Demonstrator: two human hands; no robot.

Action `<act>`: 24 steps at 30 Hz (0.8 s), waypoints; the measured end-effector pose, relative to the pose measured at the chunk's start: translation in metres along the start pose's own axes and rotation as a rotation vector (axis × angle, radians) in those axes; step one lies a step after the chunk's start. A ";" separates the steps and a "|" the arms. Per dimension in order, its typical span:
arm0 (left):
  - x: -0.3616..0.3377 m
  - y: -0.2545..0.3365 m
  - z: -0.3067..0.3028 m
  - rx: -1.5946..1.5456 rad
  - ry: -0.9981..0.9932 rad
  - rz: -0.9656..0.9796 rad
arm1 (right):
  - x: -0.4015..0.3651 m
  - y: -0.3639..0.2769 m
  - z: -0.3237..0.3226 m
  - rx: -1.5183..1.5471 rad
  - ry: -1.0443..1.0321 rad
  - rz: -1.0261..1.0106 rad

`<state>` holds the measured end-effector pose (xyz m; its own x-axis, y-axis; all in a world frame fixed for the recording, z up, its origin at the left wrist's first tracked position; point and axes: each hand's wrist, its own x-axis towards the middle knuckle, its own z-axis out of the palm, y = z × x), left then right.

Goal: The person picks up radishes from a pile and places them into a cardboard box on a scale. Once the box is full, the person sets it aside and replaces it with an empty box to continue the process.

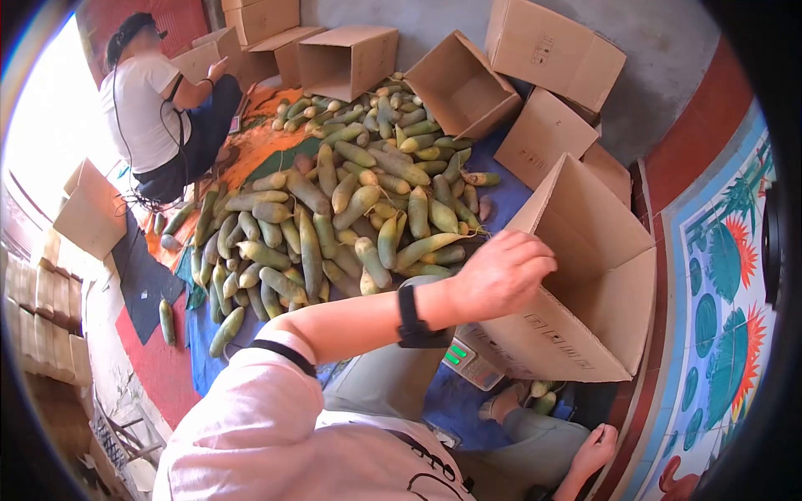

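Observation:
My left hand (504, 274) is raised at the near edge of an open cardboard box (585, 321), its fingers curled together; what they hold, if anything, is too small to name. The box's inside shows cardboard walls. Low at the right, my right hand (596, 449) hangs beside my knee with its fingers curled, and their inner side is hidden. A digital scale (473, 364) with a lit green display sits under the box's near side. Left of the box lies a large heap of green radishes (310, 250).
A person (150, 108) squats at the upper left near a box (89, 209). More open boxes (347, 63) stand along the back wall. A few loose radishes (167, 322) lie on the floor mats. A wall with painted tiles (710, 334) runs along the right.

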<state>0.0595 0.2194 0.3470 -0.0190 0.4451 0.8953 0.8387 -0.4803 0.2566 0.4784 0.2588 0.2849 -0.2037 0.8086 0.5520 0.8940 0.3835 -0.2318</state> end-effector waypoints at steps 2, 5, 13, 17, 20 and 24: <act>-0.024 -0.009 -0.021 0.068 0.030 -0.081 | 0.000 0.001 0.001 0.005 -0.021 0.012; -0.092 -0.044 -0.046 0.118 -0.091 -0.357 | 0.001 0.002 -0.001 0.018 -0.067 0.041; -0.319 -0.098 -0.121 0.557 -0.696 -0.948 | 0.005 0.016 0.003 -0.022 -0.114 0.012; -0.371 -0.080 -0.163 0.715 -0.846 -1.365 | 0.009 0.017 0.005 -0.030 -0.140 -0.039; -0.415 -0.089 -0.188 0.902 -0.679 -1.502 | 0.014 0.015 0.006 -0.083 -0.155 -0.067; -0.410 -0.096 -0.209 0.928 -0.570 -1.533 | 0.020 0.007 0.009 -0.127 -0.193 -0.052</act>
<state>-0.1276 -0.0747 0.0318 -0.9438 0.2937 -0.1518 0.2650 0.9465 0.1840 0.4770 0.2812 0.2875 -0.3122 0.8642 0.3946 0.9210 0.3771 -0.0974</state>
